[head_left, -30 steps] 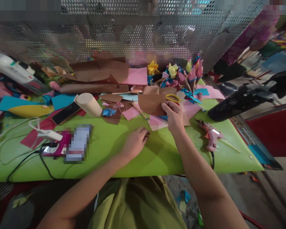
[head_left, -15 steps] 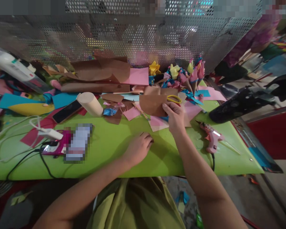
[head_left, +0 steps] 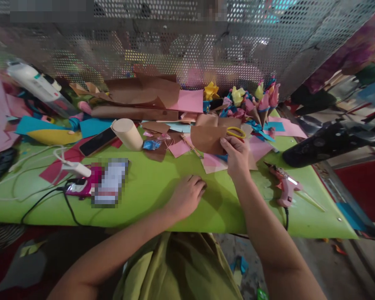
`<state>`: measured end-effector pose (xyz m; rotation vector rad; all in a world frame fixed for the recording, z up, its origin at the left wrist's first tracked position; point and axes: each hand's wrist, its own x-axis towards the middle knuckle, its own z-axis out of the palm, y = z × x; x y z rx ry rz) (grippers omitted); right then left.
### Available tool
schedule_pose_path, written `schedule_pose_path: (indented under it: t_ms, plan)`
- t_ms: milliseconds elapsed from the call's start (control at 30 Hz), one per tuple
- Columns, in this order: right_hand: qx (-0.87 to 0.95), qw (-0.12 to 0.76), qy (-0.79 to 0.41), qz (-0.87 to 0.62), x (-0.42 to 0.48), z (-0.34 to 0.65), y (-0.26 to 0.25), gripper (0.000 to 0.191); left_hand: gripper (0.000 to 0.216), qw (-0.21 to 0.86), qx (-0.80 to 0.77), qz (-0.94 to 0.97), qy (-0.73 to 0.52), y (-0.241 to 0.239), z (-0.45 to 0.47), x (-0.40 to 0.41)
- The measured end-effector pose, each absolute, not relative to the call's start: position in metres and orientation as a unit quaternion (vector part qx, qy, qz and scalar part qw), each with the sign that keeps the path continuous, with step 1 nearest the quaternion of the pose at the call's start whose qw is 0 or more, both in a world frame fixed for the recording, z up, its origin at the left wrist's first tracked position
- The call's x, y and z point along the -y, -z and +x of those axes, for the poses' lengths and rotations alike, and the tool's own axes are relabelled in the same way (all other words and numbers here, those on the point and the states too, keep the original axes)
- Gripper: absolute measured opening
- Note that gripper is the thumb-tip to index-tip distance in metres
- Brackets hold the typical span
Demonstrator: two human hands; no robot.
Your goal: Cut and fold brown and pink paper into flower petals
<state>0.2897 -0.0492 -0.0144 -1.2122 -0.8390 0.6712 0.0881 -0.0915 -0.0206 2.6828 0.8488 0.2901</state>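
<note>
One green tabletop [head_left: 151,179] — brown paper [head_left: 206,140] in right hand [head_left: 236,157] — perforated screen [head_left: 162,48] behind.

Brown paper piece [head_left: 207,141], curved lower edge, held at right end

You can slide over the bare green tabletop [head_left: 146,177] between the phone [head_left: 111,183] and your left hand [head_left: 188,196]. Farther back, the tan tube [head_left: 128,135] and loose paper scraps [head_left: 179,148] block you, with the perforated panel [head_left: 181,52] behind. Between your right hand [head_left: 238,157] and the pink glue gun [head_left: 286,189] runs an open strip; the black bottle [head_left: 318,143] bars the way beyond.
</note>
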Motion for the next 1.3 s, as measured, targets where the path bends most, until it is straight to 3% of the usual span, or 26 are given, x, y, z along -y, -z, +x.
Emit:
schedule_pose_path:
  t_ms: [200,433,600,667,767,900,1067,1300]
  plan:
    - [0.374,0.682,-0.286,-0.56,0.051,0.29,0.015,0.026,0.039,0.132,-0.315,0.934,-0.102,0.021,0.087,0.096]
    - [0.366,0.689,-0.281,-0.558,0.051,0.291,0.018,0.022,0.027,0.165,-0.33,0.924,-0.098,0.017,0.092,0.102]
    - [0.366,0.682,-0.288,-0.564,0.051,0.291,0.02,0.023,0.037,0.284,-0.21,0.932,-0.082,0.019,0.092,0.141]
    - [0.366,0.682,-0.287,-0.564,0.051,0.292,0.02,0.023,0.045,0.38,-0.101,0.919,-0.038,0.013,0.089,0.155]
    - [0.368,0.677,-0.311,-0.557,0.051,0.29,0.02,0.024,0.04,0.515,0.028,0.856,0.042,-0.005,0.08,0.159]
    - [0.352,0.662,-0.368,-0.55,0.054,0.279,0.015,0.026,0.04,0.451,-0.105,0.883,-0.072,-0.026,0.056,0.137]
    - [0.352,0.601,-0.487,-0.528,0.061,0.249,0.007,0.029,0.046,0.241,-0.344,0.872,-0.251,-0.021,0.026,0.103]
    - [0.354,0.529,-0.553,-0.538,0.091,0.198,0.01,0.034,0.062,0.117,-0.382,0.892,-0.214,0.007,0.011,0.094]
